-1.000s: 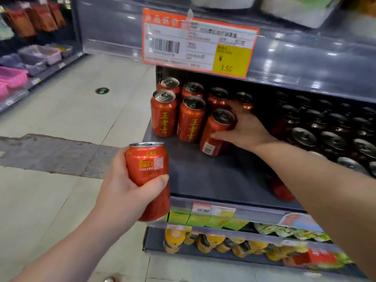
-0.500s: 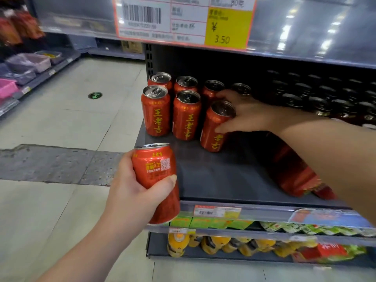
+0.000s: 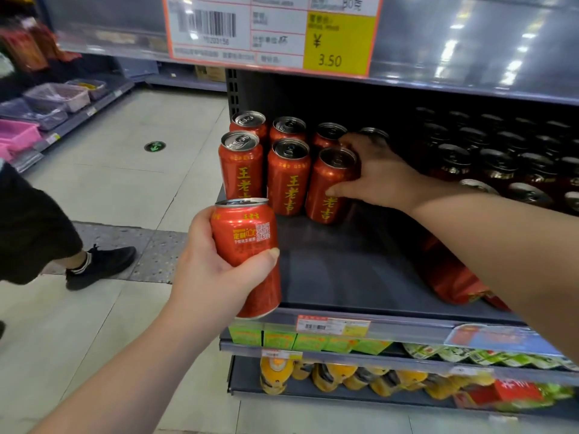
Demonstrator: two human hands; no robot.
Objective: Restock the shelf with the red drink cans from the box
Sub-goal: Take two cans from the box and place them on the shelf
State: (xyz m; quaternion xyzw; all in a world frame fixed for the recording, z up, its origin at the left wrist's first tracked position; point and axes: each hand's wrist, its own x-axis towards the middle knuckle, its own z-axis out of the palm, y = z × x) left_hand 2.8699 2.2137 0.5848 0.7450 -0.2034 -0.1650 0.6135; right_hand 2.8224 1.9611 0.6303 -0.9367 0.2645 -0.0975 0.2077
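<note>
Red drink cans with yellow lettering stand in two rows at the left end of the dark shelf (image 3: 351, 270). My right hand (image 3: 376, 173) is wrapped around the front row's rightmost can (image 3: 329, 189), which stands upright on the shelf beside two other front cans (image 3: 240, 167). My left hand (image 3: 216, 270) holds another red can (image 3: 247, 245) upright in front of the shelf's left edge, below the rows. The box is not in view.
Dark-topped cans (image 3: 501, 158) fill the shelf's right side, and a red packet (image 3: 451, 277) lies under my right forearm. A price label (image 3: 272, 29) hangs from the shelf above. Lower shelves hold green cartons and yellow packs. A person's leg and black shoe (image 3: 100, 264) stand on the aisle floor at left.
The tilted can under my right hand has been turned and set upright, lettering facing out. My left hand has raised its can a little toward the shelf. A person's leg has come into view.
</note>
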